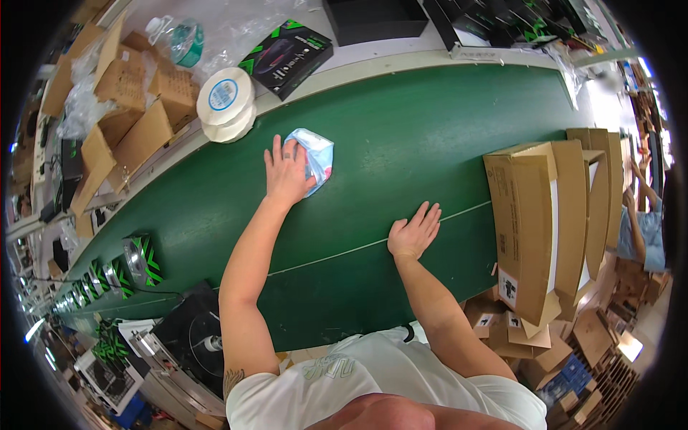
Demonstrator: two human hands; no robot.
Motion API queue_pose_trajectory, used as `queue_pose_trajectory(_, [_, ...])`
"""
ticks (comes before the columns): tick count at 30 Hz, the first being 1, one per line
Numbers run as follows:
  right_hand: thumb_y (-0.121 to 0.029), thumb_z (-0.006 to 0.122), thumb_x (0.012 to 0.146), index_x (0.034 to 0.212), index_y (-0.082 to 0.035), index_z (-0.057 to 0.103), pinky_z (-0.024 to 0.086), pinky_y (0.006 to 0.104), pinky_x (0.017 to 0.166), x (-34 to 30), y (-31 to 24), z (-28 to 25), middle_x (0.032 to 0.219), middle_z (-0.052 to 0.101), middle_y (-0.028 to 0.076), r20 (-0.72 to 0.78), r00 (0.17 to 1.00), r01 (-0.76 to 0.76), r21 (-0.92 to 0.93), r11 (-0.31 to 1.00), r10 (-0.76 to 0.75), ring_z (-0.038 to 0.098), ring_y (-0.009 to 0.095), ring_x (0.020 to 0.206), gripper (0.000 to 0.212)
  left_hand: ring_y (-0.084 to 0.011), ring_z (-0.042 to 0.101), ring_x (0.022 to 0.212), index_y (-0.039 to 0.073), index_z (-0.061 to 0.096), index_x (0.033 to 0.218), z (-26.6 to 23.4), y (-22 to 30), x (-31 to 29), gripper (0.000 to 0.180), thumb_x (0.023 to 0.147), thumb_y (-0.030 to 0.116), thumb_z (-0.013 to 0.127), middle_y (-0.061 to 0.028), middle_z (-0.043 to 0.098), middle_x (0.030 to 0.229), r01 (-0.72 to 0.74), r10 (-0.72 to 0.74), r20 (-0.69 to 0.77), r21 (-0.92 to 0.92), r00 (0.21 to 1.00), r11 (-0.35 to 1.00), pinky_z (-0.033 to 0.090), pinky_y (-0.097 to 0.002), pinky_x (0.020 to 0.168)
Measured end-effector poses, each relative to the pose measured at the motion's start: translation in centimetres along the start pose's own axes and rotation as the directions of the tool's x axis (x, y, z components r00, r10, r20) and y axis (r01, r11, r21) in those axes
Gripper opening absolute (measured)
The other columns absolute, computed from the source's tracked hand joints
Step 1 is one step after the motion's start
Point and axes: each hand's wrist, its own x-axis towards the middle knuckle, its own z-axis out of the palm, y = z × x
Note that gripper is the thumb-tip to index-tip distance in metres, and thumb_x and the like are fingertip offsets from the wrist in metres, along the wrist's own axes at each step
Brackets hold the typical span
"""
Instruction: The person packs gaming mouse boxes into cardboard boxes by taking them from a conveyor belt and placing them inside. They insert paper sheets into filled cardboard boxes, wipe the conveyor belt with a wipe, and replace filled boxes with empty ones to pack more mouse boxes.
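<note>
My left hand [288, 172] is at the left edge of a crumpled light-blue plastic packet [320, 152] with some pink on it. Its thumb and index finger close on the packet while the other fingers stretch out beside it. Part of the packet is hidden under the hand. My right hand [414, 231] lies flat on the green belt [373, 193], near the thin seam line, its fingers extended and holding nothing.
A roll of white labels [228, 104] and a black-and-green box [287, 57] sit at the far ledge. Opened cartons [143, 93] and a plastic bottle [179, 39] are far left. Brown cartons [523, 222] stand at right. Small black-and-green boxes [143, 259] line the left.
</note>
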Motion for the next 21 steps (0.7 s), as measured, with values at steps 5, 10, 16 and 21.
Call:
queue_pose_trajectory(5, [-0.023,0.051,0.083,0.149,0.000,0.029,0.015,0.0485,0.119,0.2,0.0,0.0,0.158,0.020,0.021,0.025,0.999,-0.022,0.000,1.000,0.022,0.016,0.035,0.148,0.073,-0.0442,0.039,0.131,-0.007,0.046,0.128,2.1,1.9,1.2,0.077,0.069,0.031,0.079,-0.0198,0.044,0.137,0.049,-0.049,-0.008,-0.047,0.999,0.998,0.035,-0.0561,0.107])
queue_pose_trajectory(10, [-0.023,0.050,0.083,0.148,0.001,0.030,0.015,0.0487,0.119,0.2,-0.5,-0.3,0.158,0.019,0.022,0.041,0.999,-0.021,0.016,1.000,0.020,0.016,0.036,0.148,0.072,-0.0431,0.050,0.121,-0.009,0.046,0.127,4.4,1.8,1.3,0.073,0.071,0.025,0.077,-0.0232,0.047,0.132,-0.003,-0.020,-0.301,-0.077,0.953,0.997,0.043,-0.0478,0.102])
queue_pose_trajectory(16, [-0.022,0.050,0.083,0.148,0.001,0.029,0.015,0.0493,0.119,0.0,-0.2,-0.3,0.158,0.019,0.022,0.032,0.999,-0.021,0.017,1.000,0.020,0.016,0.036,0.148,0.072,-0.0364,0.063,0.105,-0.003,0.054,0.125,4.5,-0.4,0.8,0.057,0.074,0.018,0.068,-0.0186,0.058,0.127,-0.025,-0.054,-0.386,-0.197,0.921,0.980,0.055,-0.0419,0.083])
queue_pose_trajectory(21, [-0.022,0.050,0.082,0.148,0.001,0.029,0.015,0.0495,0.119,0.0,0.1,-0.5,0.158,0.019,0.022,0.028,0.999,-0.025,0.028,0.999,0.024,0.016,0.036,0.148,0.073,-0.0405,0.062,0.105,-0.005,0.052,0.129,5.0,-0.8,-0.4,0.060,0.073,0.012,0.066,-0.0207,0.057,0.129,-0.208,-0.037,-0.525,-0.400,0.850,0.892,0.054,-0.0430,0.084])
